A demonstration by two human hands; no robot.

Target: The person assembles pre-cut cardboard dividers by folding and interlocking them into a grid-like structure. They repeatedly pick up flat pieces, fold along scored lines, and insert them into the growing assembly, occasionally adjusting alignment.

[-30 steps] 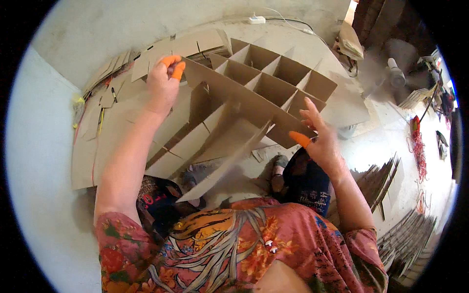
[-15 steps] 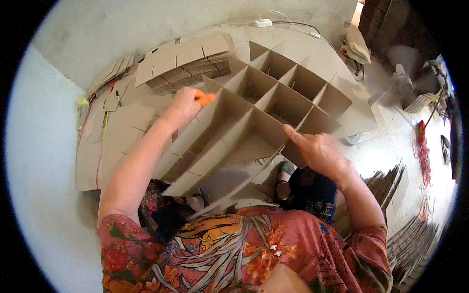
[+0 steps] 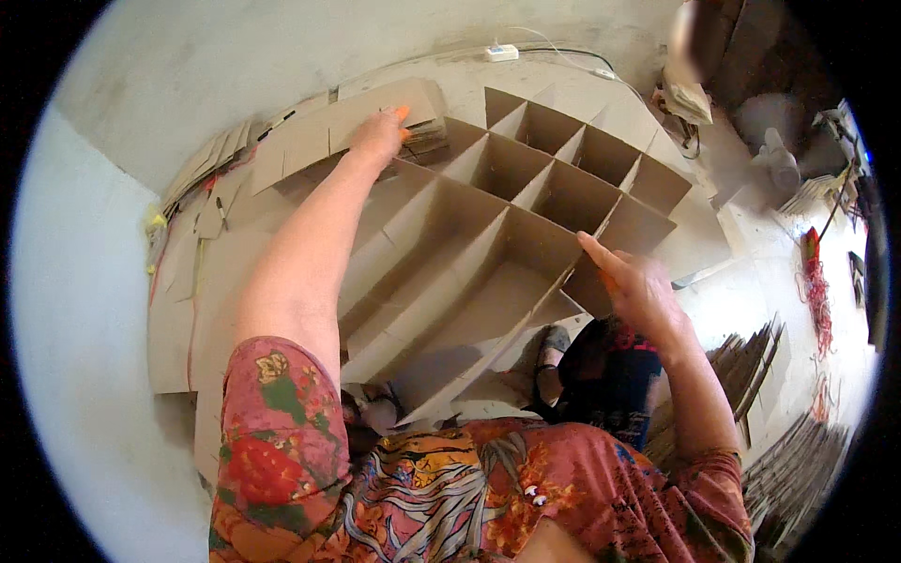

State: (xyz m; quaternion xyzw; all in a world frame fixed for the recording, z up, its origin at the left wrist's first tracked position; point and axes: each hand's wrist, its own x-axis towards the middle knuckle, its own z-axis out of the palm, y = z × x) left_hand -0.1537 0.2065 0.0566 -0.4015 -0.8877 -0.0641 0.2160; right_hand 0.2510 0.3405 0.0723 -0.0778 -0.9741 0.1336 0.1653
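A brown cardboard divider grid (image 3: pixel 511 202) stands before me, its slotted strips crossing into several open cells. My right hand (image 3: pixel 640 291) grips its right edge, index finger stretched along a strip and the other fingers folded against the cardboard. My left hand (image 3: pixel 378 139) reaches beyond the grid to a stack of slotted cardboard strips. Orange covers show on its fingertips, which close at the right end of the top cardboard strip (image 3: pixel 296 145). That strip sits slightly askew over the stack (image 3: pixel 427 141); the underside of the grip is hidden.
Flat cardboard (image 3: pixel 235 272) covers the left side of the work surface, with a marker pen (image 3: pixel 222 212) on it. A white power strip (image 3: pixel 502 53) lies by the back wall. Bundled cardboard (image 3: pixel 793 483) and red cords (image 3: pixel 817 300) are on the right.
My left hand has left the grid's left side and moved up to the stack, where the top strip has shifted. The grid has slid slightly right, with my right hand still on it.
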